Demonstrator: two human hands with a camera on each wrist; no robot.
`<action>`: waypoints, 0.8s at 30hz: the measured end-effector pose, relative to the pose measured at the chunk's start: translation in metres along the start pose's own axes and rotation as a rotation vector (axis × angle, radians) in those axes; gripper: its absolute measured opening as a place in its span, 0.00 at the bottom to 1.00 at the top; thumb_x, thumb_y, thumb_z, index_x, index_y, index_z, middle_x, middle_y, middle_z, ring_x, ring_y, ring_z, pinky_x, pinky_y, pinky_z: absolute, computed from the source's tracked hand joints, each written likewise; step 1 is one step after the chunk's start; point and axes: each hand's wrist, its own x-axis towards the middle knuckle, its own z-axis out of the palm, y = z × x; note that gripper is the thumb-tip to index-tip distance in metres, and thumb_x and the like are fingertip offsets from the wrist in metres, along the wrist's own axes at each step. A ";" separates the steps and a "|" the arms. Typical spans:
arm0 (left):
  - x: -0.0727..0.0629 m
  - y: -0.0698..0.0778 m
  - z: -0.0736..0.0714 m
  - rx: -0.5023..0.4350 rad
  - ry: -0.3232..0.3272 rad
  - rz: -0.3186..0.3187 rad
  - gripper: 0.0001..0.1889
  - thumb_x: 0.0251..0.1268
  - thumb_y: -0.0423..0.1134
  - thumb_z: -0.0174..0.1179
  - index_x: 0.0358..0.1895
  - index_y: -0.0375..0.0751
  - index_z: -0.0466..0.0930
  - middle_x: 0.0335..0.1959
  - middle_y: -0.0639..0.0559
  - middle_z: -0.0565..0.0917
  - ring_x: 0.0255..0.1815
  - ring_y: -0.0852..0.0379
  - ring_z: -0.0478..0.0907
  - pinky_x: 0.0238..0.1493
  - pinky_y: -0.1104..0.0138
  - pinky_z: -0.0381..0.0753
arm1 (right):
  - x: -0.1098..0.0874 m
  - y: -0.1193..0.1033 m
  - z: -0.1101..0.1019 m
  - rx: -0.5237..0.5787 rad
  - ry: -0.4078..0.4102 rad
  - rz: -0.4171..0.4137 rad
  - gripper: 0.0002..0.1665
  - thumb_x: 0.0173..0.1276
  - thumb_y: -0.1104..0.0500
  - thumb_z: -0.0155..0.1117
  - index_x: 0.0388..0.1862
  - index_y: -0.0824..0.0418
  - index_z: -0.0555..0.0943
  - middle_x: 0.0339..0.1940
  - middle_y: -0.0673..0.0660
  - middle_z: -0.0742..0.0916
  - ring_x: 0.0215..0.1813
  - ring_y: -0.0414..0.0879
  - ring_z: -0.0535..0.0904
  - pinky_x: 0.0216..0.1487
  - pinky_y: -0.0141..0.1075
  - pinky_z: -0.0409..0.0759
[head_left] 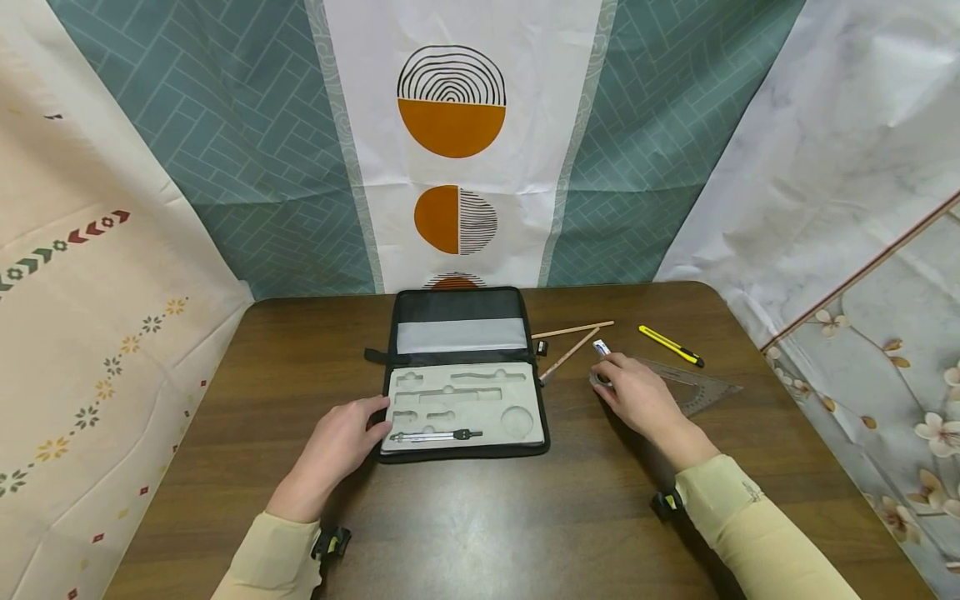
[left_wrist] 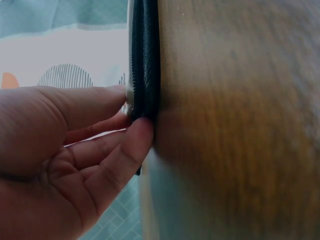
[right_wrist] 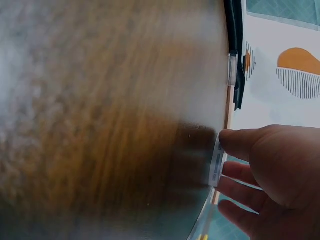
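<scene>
At a brown table (head_left: 465,533), rests relaxed left hand (head_left: 341,442) against black case (head_left: 457,305), right hand (head_left: 637,392) near eraser (head_left: 602,348) in indiscernible grip.

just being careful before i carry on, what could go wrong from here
The compass lies uncovered in the open case, so it might slip out if that tips. The yellow cutter lies beyond the right hand; reaching past could knock it. A pencil ends at the case's right edge and might catch on closing.

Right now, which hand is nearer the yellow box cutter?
Right. The right hand is close by, left of the yellow box cutter; the left hand is farther left, touching the geometry case.
</scene>
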 end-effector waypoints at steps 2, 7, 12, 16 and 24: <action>0.000 0.000 0.000 0.000 -0.002 -0.003 0.23 0.76 0.32 0.72 0.70 0.29 0.83 0.69 0.29 0.83 0.70 0.30 0.81 0.69 0.37 0.79 | 0.001 -0.001 0.000 0.005 0.008 -0.002 0.14 0.72 0.63 0.80 0.53 0.66 0.89 0.56 0.65 0.89 0.51 0.61 0.88 0.52 0.58 0.88; 0.000 0.000 0.000 0.000 -0.007 -0.009 0.24 0.76 0.33 0.72 0.70 0.29 0.83 0.70 0.29 0.82 0.70 0.30 0.81 0.69 0.37 0.79 | 0.001 -0.001 -0.002 0.014 0.017 -0.005 0.13 0.71 0.65 0.81 0.51 0.65 0.89 0.52 0.63 0.89 0.48 0.58 0.88 0.48 0.56 0.88; 0.000 0.000 0.001 0.001 -0.009 -0.010 0.24 0.76 0.33 0.72 0.70 0.29 0.83 0.70 0.29 0.82 0.70 0.30 0.81 0.69 0.37 0.79 | 0.003 -0.001 -0.005 0.027 -0.001 0.000 0.13 0.71 0.65 0.81 0.51 0.65 0.88 0.50 0.62 0.89 0.47 0.57 0.87 0.48 0.55 0.88; 0.000 -0.001 0.001 -0.001 -0.011 -0.011 0.24 0.76 0.33 0.72 0.70 0.29 0.83 0.70 0.29 0.83 0.70 0.31 0.81 0.69 0.37 0.79 | 0.004 0.000 -0.005 0.045 -0.018 0.020 0.14 0.71 0.64 0.80 0.53 0.65 0.89 0.51 0.62 0.89 0.48 0.58 0.88 0.50 0.57 0.88; 0.000 0.000 0.001 -0.001 -0.009 -0.012 0.24 0.76 0.33 0.72 0.70 0.29 0.83 0.70 0.29 0.82 0.70 0.31 0.81 0.69 0.37 0.79 | 0.004 0.000 -0.002 0.067 0.005 0.038 0.15 0.72 0.62 0.80 0.54 0.65 0.89 0.53 0.64 0.90 0.52 0.62 0.88 0.53 0.60 0.87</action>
